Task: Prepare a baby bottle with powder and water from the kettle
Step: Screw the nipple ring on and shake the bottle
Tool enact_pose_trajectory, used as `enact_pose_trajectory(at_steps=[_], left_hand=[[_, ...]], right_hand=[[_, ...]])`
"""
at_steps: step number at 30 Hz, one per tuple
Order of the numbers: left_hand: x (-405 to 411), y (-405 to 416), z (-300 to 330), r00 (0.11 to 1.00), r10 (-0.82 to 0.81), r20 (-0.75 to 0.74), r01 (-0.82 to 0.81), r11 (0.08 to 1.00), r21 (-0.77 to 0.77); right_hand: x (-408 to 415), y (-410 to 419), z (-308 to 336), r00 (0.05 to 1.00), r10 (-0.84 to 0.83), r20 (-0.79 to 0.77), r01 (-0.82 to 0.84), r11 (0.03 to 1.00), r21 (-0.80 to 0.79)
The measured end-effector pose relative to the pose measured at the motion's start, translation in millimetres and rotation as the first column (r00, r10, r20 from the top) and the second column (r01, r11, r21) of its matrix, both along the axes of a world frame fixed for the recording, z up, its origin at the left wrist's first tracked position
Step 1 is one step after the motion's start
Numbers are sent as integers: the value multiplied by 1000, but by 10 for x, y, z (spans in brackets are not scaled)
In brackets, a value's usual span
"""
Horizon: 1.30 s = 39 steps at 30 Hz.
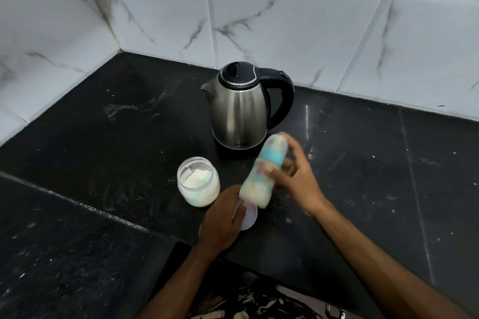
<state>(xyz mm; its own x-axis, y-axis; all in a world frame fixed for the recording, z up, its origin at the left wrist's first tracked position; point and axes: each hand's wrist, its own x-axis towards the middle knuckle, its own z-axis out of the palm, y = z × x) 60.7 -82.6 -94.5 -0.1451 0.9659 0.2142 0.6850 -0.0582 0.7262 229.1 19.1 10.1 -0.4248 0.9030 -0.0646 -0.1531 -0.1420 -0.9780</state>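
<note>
A baby bottle with a blue collar and a clear cap is tilted and blurred above the black counter. My right hand grips it around the collar and upper body. Its milky base is just above my left hand, which rests on a pale purple lid lying flat on the counter. An open clear jar of white powder stands left of the bottle. The steel kettle with black lid and handle stands behind, lid closed, spout pointing left.
White marble-look tiles form the walls behind and to the left, meeting in a corner. The counter carries white specks and smears. Its front edge runs below my arms, with patterned clothing under it.
</note>
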Motion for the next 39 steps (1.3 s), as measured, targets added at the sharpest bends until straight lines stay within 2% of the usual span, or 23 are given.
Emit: enact_pose_trajectory(at_steps=[2,3,5,7,8,9,10,12,13,15,18,19,22,24,25,27,29,30,31,33,34,36,39], left_hand=[[0,9,-27,1000,18,-3,-18,1000,-7],[0,8,-38,1000,25,-7,-25,1000,-14],[2,3,-45,999,38,-27,-38,999,-5],[1,5,-13,1000,24,-11,-24,1000,-13],[-4,8,-5,1000,12,-4,-13,1000,-21],[-4,9,-7,1000,15,-7,-16,1000,-19],[-2,10,-20,1000,24,-17,-25,1000,-5],[5,8,-25,999,27,-21,-27,1000,7],[8,5,-21,1000,24,-16,-24,1000,0],[15,2,3,999,31,-23,-31,999,18],[18,4,48,1000,14,11,-14,1000,7],[20,3,56,1000,7,10,-7,1000,5],[14,-1,21,1000,17,-9,-16,1000,18],[20,2,6,1000,17,-6,-17,1000,-11],[20,2,-1,1000,22,-17,-22,1000,-14],[2,7,-14,999,19,-28,-19,1000,-9],[-17,15,-12,1000,-7,-6,7,999,-35],[-20,17,-17,1000,-8,-5,8,999,-37],[-18,19,-23,1000,3,-7,-3,1000,-26],[1,13,-29,1000,20,-5,-20,1000,-4],[12,8,-15,1000,20,2,-20,1000,-5],[10,9,-3,1000,14,-3,-14,1000,-11],[-4,4,27,1000,-11,11,11,1000,-11]], right_hand=[[9,134,64,946,-262,-188,244,963,-115],[4,157,65,923,-304,-237,273,950,-152],[-16,56,61,969,-186,-160,168,979,-118],[-26,-87,67,995,94,30,-93,995,-25],[-18,-97,50,985,157,67,-158,987,1],[-16,-60,57,991,129,43,-130,991,16],[-23,-11,91,1000,19,-18,-19,1000,0],[-8,124,104,958,-215,-190,197,974,-109],[0,157,79,934,-259,-247,229,963,-145],[1,71,32,968,-160,-191,142,984,-105],[3,-95,-29,981,179,72,-181,983,26],[16,-72,-26,984,169,57,-171,984,39],[70,130,72,963,-213,-167,202,976,-80],[93,204,56,914,-329,-239,300,942,-150],[82,162,28,933,-290,-213,267,955,-132],[58,-17,5,997,-58,-48,56,997,-51],[76,-116,-15,982,163,97,-167,985,37],[87,-93,-1,986,142,83,-148,987,63],[97,-37,31,999,28,21,-28,999,42],[129,97,66,964,-220,-151,207,974,-97],[137,131,57,944,-264,-196,241,961,-134],[109,53,9,981,-145,-128,135,987,-81],[67,-111,-18,976,196,98,-198,980,8]])
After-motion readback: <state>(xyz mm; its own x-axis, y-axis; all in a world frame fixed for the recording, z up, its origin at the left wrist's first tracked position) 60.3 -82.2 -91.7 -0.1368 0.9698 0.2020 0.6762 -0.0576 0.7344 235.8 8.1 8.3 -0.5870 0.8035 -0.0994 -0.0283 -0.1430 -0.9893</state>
